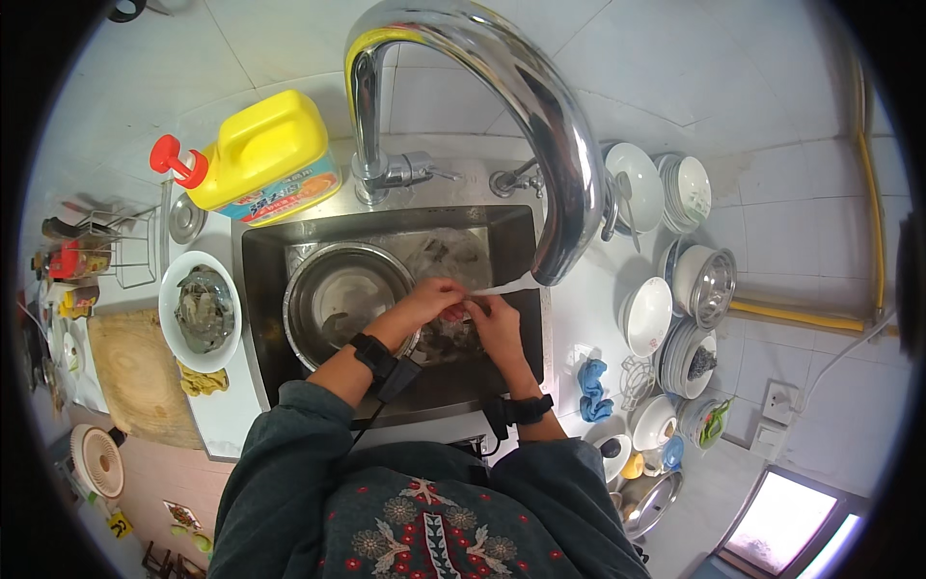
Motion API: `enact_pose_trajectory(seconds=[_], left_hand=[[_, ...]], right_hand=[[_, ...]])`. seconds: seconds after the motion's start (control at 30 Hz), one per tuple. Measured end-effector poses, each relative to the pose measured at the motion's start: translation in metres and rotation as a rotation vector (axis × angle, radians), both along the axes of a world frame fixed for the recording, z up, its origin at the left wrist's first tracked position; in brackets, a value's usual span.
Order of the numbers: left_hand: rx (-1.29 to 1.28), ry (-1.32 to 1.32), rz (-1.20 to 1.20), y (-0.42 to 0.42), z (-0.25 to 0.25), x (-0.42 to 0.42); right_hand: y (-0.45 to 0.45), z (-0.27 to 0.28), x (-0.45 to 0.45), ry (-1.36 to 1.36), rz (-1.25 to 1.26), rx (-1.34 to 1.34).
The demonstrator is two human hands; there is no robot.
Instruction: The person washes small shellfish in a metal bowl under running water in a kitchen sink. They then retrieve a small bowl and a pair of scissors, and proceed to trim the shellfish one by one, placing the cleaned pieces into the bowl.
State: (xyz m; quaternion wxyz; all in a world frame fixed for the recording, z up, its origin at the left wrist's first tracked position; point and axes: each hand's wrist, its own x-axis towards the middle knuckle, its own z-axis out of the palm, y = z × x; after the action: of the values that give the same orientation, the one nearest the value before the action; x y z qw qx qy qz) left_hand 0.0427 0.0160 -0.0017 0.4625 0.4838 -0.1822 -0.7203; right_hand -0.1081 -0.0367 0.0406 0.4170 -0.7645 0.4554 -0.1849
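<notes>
Both my hands meet over the right part of a steel sink (268, 289), under a stream of water from the chrome faucet (571, 217). My left hand (434, 300) and my right hand (495, 326) have their fingertips pinched together on something small that the fingers mostly hide; I cannot tell what it is. Below them in the sink lies a translucent plastic bag (452, 253) with dark, wet contents. Left of it stands a round metal basin (296, 318) with some water and a small greyish piece (335, 323) in it.
Left of the sink are a white bowl (168, 311) of greyish shrimp (205, 307), a yellow cloth (202, 379) and a wooden cutting board (134, 369). A yellow jug (271, 145) with a red pump stands behind. On the right are a blue cloth (595, 391) and several bowls (646, 316).
</notes>
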Motion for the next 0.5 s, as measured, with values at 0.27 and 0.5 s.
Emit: enact_pose_trajectory(seconds=[0.27, 0.5], left_hand=[[0.004, -0.158, 0.149, -0.001, 0.017, 0.007], [-0.032, -0.098, 0.103, -0.010, 0.010, -0.030]], right_hand=[[-0.001, -0.010, 0.028, 0.241, 0.011, -0.016], [-0.007, 0.037, 0.004, 0.163, 0.003, 0.078]])
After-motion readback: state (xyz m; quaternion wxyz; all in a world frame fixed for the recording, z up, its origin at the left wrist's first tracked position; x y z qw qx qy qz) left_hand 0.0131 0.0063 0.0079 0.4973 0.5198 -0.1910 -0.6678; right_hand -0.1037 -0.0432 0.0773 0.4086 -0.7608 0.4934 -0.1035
